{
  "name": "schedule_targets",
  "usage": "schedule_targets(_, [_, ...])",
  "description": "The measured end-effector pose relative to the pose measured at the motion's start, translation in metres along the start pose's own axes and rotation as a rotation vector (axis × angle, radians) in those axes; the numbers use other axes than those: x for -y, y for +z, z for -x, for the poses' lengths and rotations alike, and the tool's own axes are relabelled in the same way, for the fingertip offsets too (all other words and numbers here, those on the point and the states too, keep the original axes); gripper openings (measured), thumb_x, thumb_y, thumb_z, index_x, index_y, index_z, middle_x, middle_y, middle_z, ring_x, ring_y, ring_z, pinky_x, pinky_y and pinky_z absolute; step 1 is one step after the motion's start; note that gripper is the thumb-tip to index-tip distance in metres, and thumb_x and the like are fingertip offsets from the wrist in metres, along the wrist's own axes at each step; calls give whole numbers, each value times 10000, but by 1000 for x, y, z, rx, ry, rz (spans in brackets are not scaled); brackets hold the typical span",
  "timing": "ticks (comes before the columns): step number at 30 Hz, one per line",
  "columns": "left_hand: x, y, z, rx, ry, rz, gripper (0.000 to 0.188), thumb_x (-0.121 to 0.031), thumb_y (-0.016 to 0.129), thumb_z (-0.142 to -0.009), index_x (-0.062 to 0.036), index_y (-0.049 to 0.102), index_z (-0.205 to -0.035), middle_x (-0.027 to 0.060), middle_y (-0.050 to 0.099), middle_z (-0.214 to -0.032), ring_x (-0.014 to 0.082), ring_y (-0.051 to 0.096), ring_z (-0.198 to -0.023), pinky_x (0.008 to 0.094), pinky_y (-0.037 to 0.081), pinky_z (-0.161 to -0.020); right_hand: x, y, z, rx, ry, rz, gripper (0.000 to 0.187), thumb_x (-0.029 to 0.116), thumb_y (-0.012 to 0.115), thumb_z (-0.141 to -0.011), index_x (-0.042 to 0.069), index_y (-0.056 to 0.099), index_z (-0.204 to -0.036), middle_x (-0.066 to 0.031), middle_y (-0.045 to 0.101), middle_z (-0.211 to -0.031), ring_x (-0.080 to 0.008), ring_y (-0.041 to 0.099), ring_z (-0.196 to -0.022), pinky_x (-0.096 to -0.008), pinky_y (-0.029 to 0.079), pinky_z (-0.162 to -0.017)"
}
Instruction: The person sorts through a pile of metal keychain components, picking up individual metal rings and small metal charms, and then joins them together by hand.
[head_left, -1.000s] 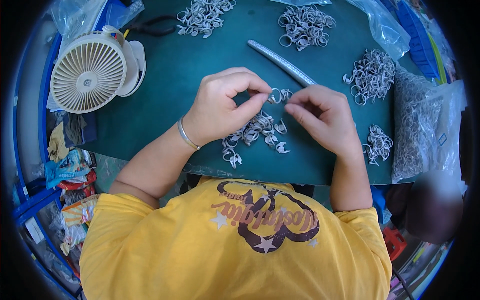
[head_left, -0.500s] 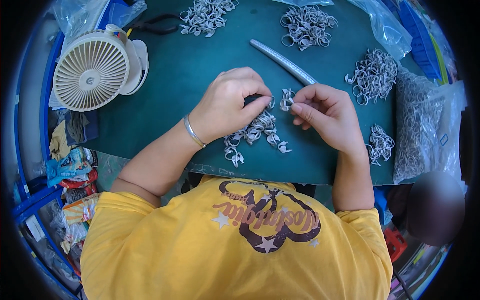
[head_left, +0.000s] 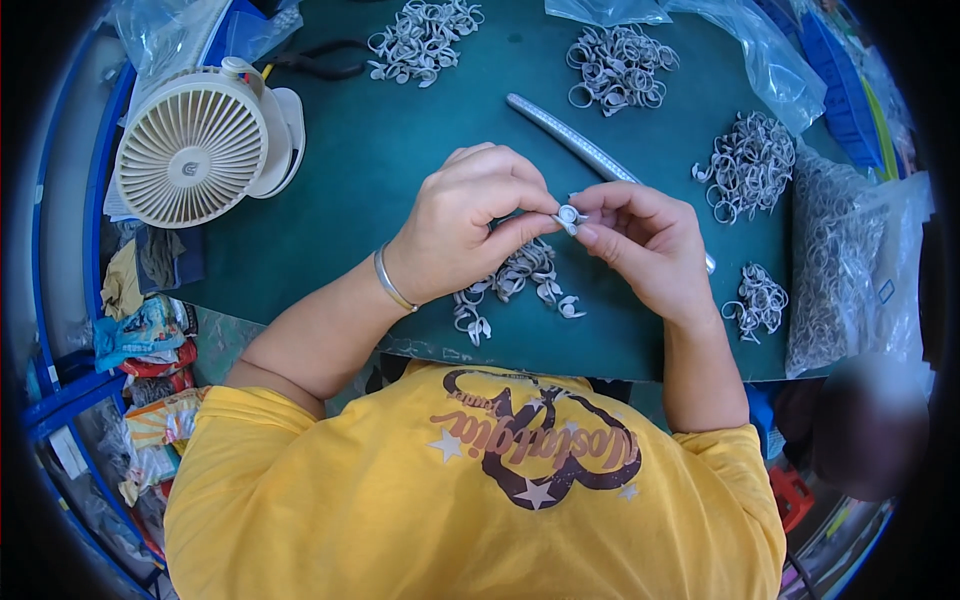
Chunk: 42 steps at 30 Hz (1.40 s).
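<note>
A small grey metal ring point(head_left: 569, 215) is pinched between the fingertips of both hands, above the middle of the table. My left hand point(head_left: 475, 218) has thumb and forefinger closed on its left side. My right hand point(head_left: 652, 245) grips it from the right with thumb and fingers; whether it holds more than one ring I cannot tell. Just below my left hand lies a loose pile of grey rings point(head_left: 520, 268), partly hidden by that hand. A tapered silver ring mandrel point(head_left: 565, 132) lies slantwise behind, its nearer part covered by my right hand.
On the green table point(head_left: 370, 130) are further ring piles: far left point(head_left: 425, 42), far middle point(head_left: 620, 68), right point(head_left: 752, 165) and near right point(head_left: 757, 300). A clear bag of rings point(head_left: 845, 270) stands at the right edge. A cream fan point(head_left: 195, 155) and dark-handled pliers point(head_left: 320, 62) are at left.
My hands were apart and have come together at one ring. The right hand has moved slightly left and turned in. The whole view has shifted a little, with things sitting lower.
</note>
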<state>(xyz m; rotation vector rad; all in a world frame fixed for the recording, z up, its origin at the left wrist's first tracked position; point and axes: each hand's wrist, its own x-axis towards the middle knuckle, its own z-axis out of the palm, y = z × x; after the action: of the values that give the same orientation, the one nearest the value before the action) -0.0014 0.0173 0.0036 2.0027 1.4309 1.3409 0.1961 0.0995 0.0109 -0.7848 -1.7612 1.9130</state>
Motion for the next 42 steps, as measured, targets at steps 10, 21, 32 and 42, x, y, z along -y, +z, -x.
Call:
schedule_targets(10, [0, -1, -1, 0, 74, -65, 172, 7, 757, -681, -49, 689, -829, 59, 645, -815, 198, 604, -728, 294, 464, -649, 0, 0, -1, -56, -69, 73, 98, 40, 699, -827, -5, 698, -914, -15, 664, -833, -47, 578, -695, -184, 469, -617])
schedule_targets(21, [3, 0, -1, 6, 84, -54, 186, 22, 743, -693, -50, 703, -860, 73, 654, -831, 205, 613, -717, 289, 474, -635, -1, 0, -1, -64, -258, 240, 80, 18, 696, -811, 3, 701, -889, -54, 675, -812, -89, 619, -700, -211, 486, -622])
schedule_targets(32, [-1, 6, 7, -27, -266, 438, 230, 72, 628, -851, 47, 580, -1075, 121, 663, -969, 173, 672, -883, 261, 549, -780, -9, 6, -4, -185, -459, 293, 111, -22, 673, -818, -2, 661, -926, -78, 677, -891, -122, 664, -804, -215, 530, -663])
schedule_targets(42, [-2, 3, 7, -109, -113, 185, 190, 38, 670, -827, 19, 630, -1012, 97, 675, -963, 161, 683, -834, 256, 548, -739, -13, 9, -4, -55, -165, 6, 196, 35, 686, -851, -11, 615, -1027, -29, 643, -902, -88, 637, -817, -192, 507, -678])
